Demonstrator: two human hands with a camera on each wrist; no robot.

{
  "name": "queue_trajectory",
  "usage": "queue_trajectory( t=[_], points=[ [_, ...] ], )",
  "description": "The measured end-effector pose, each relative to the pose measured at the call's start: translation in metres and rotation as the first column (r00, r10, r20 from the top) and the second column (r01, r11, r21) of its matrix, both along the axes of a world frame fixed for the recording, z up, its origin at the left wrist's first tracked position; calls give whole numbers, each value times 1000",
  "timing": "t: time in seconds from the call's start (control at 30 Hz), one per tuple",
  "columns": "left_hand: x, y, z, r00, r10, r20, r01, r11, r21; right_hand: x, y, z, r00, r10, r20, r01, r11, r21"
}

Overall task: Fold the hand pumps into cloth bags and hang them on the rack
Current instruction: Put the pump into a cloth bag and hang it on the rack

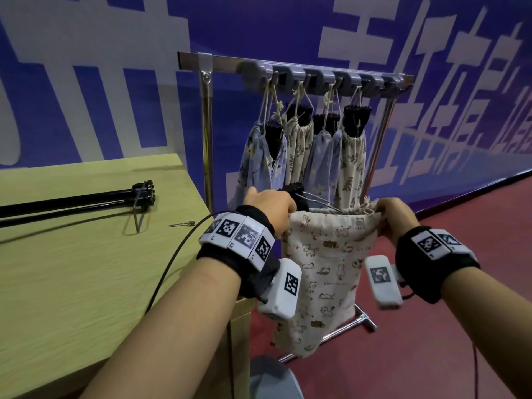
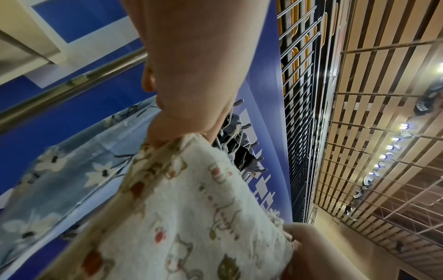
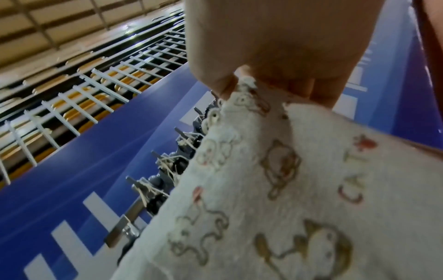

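Observation:
A cream cloth bag (image 1: 322, 272) printed with cats hangs between my hands in front of the rack (image 1: 316, 73). My left hand (image 1: 270, 205) grips the left side of its mouth, and my right hand (image 1: 394, 214) grips the right side. The black top of a hand pump (image 1: 293, 191) sticks out of the bag by my left hand. In the left wrist view my fingers (image 2: 191, 121) pinch the bag's (image 2: 191, 217) hem. In the right wrist view the bag (image 3: 287, 189) hangs from my pinching fingers (image 3: 271, 75). Several filled bags (image 1: 302, 151) hang from the rack's hooks.
A wooden table (image 1: 72, 269) stands to the left, with more black hand pumps (image 1: 72, 203) and a small metal needle (image 1: 182, 224) on it. A blue banner wall (image 1: 431, 125) runs behind the rack. The floor (image 1: 460, 355) is red.

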State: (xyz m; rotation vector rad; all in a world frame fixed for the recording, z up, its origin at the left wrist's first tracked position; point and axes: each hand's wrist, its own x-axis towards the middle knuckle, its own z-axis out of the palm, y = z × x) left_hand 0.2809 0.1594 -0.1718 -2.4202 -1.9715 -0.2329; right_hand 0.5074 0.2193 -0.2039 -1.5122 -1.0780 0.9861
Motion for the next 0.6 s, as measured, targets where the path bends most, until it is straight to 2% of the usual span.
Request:
queue_trajectory(
  t=[0.07, 0.13, 0.23, 0.37, 0.5, 0.53, 0.6],
  points=[
    [1, 2, -2, 999, -17, 31, 17, 1000, 16, -4, -1, 0, 992, -25, -122, 31, 998, 46],
    [1, 3, -2, 995, -42, 88, 31, 993, 113, -9, -1, 3, 982, -33, -188, 46, 997, 62],
    [2, 3, 0, 971, -153, 183, 103, 960, 259, -11, 1, 3, 989, 16, -149, -8, 999, 48],
    [5, -1, 4, 836, -325, 442, 201, 931, 305, -10, -6, 0, 972, 198, -126, -192, 980, 55],
    [5, -4, 5, 683, -258, 684, 159, 966, 206, -1, -7, 2, 962, 245, -122, -241, 970, 45],
    [5, -5, 6, 665, -227, 711, 164, 974, 157, 0, -7, 2, 967, 231, -107, -227, 973, 44],
    [5, -9, 6, 696, -193, 692, 208, 976, 63, 1, -9, 2, 972, 220, -83, -217, 975, 51]
  ],
)
